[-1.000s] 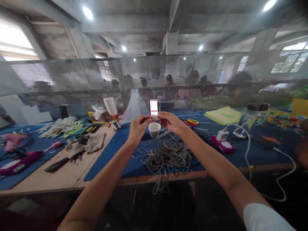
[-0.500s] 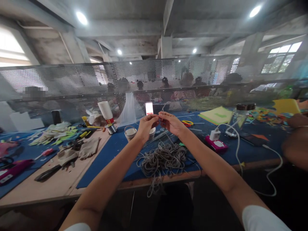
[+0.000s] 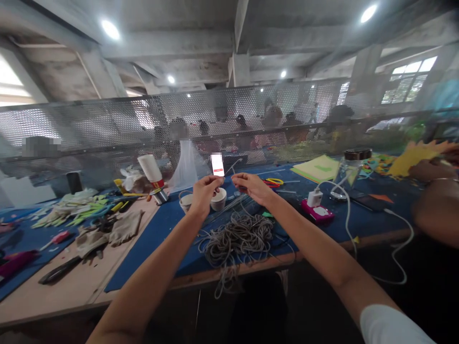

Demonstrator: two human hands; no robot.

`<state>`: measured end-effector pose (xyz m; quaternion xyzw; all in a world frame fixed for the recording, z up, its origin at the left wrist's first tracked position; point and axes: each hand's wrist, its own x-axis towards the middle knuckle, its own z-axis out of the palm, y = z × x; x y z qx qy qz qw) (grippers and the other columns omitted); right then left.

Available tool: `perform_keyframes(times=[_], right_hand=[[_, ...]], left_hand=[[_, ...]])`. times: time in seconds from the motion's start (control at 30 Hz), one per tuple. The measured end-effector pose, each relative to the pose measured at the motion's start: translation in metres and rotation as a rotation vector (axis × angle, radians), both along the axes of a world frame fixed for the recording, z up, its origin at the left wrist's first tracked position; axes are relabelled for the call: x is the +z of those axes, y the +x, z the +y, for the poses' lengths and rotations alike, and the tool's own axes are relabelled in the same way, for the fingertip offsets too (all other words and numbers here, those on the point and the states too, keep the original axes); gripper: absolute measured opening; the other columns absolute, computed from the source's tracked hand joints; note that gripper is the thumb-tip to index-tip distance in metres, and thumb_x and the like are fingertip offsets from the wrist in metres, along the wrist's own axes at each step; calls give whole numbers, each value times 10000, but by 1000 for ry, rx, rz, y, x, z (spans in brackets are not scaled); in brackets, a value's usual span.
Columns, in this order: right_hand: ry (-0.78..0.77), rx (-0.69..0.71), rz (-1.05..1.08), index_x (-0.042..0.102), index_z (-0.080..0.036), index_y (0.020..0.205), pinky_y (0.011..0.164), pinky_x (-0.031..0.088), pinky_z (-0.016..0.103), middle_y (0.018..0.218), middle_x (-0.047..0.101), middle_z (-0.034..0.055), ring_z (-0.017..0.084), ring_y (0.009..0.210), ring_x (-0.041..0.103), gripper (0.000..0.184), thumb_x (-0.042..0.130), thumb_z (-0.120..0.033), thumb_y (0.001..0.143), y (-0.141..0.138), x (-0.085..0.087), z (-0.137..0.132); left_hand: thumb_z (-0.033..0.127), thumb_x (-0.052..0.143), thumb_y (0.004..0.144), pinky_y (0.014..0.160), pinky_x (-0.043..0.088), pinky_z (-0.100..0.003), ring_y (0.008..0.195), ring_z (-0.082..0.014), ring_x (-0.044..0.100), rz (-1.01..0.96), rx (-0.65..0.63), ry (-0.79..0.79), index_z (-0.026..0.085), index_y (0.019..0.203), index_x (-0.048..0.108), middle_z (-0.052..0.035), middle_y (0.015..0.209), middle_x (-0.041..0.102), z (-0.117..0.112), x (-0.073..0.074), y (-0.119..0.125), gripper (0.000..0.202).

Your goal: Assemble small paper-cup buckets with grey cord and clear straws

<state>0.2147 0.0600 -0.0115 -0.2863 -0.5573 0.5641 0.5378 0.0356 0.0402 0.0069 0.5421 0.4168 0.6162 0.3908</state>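
Note:
My left hand point(image 3: 205, 195) is closed in a pinch above the blue table mat, left of my right hand; anything between its fingertips is too small to make out. My right hand point(image 3: 254, 189) also pinches, with a thin grey cord point(image 3: 235, 164) poking up past its fingertips. A narrow gap separates the two hands. Below them a tangled heap of grey cord point(image 3: 239, 236) lies at the table's front edge, some loops hanging over. Two small white pots point(image 3: 218, 200) stand beside and behind my left hand, one of them partly hidden by it.
A lit phone point(image 3: 217, 165) stands upright behind my hands. Stacked paper cups point(image 3: 150, 169) lean at left near work gloves point(image 3: 125, 228). Scissors point(image 3: 274, 182), a glass jar point(image 3: 349, 174) and a magenta power box point(image 3: 317, 210) with a white cable lie right. Another person's arm point(image 3: 435, 210) reaches in there.
My hands have moved apart from touching, the left going left and down. The strand's tip now bends above my right fingertips. The whole view has shifted slightly.

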Motion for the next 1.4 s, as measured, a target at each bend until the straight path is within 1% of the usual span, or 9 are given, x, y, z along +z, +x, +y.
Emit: perform_keyframes(times=[0.17,0.3,0.37,0.47,0.73,0.87,1.07,1.2,1.4], right_hand=[[24,31,-205,703,-217,1055,625,518,262,1119,710,64,124,699,663,408,657,-555,831,15,-8,-9],[187,-409,-647,639,-215,1170,658,537,275,1175,697,60,140,726,699,491,321,-547,999,40,-12,7],[232,-668,-950,643,-202,1136,813,527,281,1117,715,54,157,855,704,389,379,-455,1002,57,-13,24],[190,-797,-1104,631,-163,1174,1004,437,345,1194,684,116,230,1135,625,301,436,-279,976,79,-18,51],[-3,-813,-1463,627,-28,1216,1015,425,407,1272,603,282,312,1239,558,358,446,-139,927,96,-50,95],[-68,-801,-1544,664,-34,1176,1000,431,444,1217,639,284,332,1229,569,335,503,-164,912,101,-56,107],[-114,-789,-1534,703,-77,1118,981,437,394,1178,673,238,304,1185,601,350,669,-287,840,104,-42,121],[-118,-834,-1427,722,-81,1025,942,453,335,1126,681,227,290,1155,610,377,771,-325,742,100,-34,118],[-89,-954,-1132,709,-75,995,950,450,399,1183,631,240,328,1136,605,324,725,-278,743,96,-26,103]], left_hand=[[330,782,626,498,314,-194,541,-78,486,-5,63,0,133,811,727,1,652,629,-3,-6,-13,275],[323,780,643,497,314,-189,533,-79,474,-28,75,7,132,807,726,20,585,581,-7,-12,-19,258],[321,775,654,494,311,-189,530,-80,468,-26,79,20,134,803,728,25,563,564,-8,-15,-20,244],[318,778,653,487,310,-192,535,-81,468,-27,63,28,136,791,728,17,584,577,-8,-21,-21,234],[332,776,645,460,293,-195,505,-77,441,-34,6,-21,138,791,724,22,566,566,-10,-32,-22,249],[312,770,652,470,298,-201,515,-80,440,-39,-2,-29,141,783,722,22,569,563,-11,-33,-23,220],[312,753,671,474,287,-229,524,-96,448,-14,-25,-35,163,759,715,11,600,583,-10,-34,-23,177],[311,757,668,468,272,-227,517,-93,433,-31,-33,-58,163,753,712,19,570,547,-8,-36,-25,177],[328,768,651,483,301,-216,530,-76,431,-85,-66,-77,153,750,700,17,639,577,-10,-33,-25,212]])
